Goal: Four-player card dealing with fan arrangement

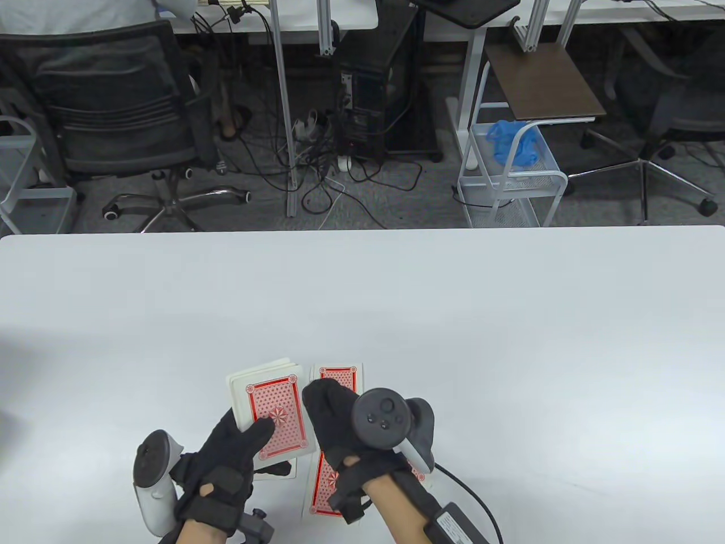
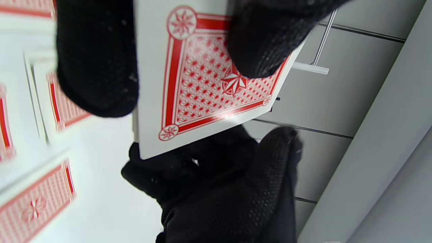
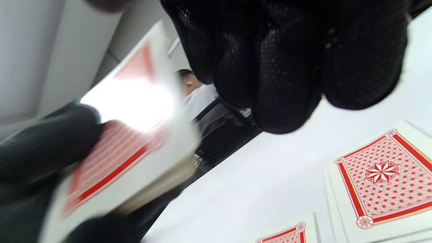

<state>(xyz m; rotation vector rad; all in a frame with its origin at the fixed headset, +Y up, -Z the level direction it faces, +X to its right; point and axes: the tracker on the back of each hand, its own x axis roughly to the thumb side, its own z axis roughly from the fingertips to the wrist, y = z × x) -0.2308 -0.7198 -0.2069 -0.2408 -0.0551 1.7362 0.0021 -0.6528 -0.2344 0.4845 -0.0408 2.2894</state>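
My left hand (image 1: 249,447) holds a deck of red-backed cards (image 1: 272,405) just above the table, thumb on the top card. In the left wrist view the thumb (image 2: 263,40) presses the deck (image 2: 209,87) and the fingers (image 2: 219,189) curl under it. My right hand (image 1: 325,405) hovers right beside the deck's right edge, over face-down cards on the table (image 1: 338,375) (image 1: 324,484). In the right wrist view its fingers (image 3: 287,67) hang together with no card visible in them; the deck (image 3: 128,162) is blurred at left and dealt cards (image 3: 381,179) lie at right.
The white table (image 1: 453,317) stretches far and to both sides of the hands. A cable (image 1: 470,493) runs from my right wrist along the near edge. Chairs, a wire cart and cables stand on the floor beyond the far edge.
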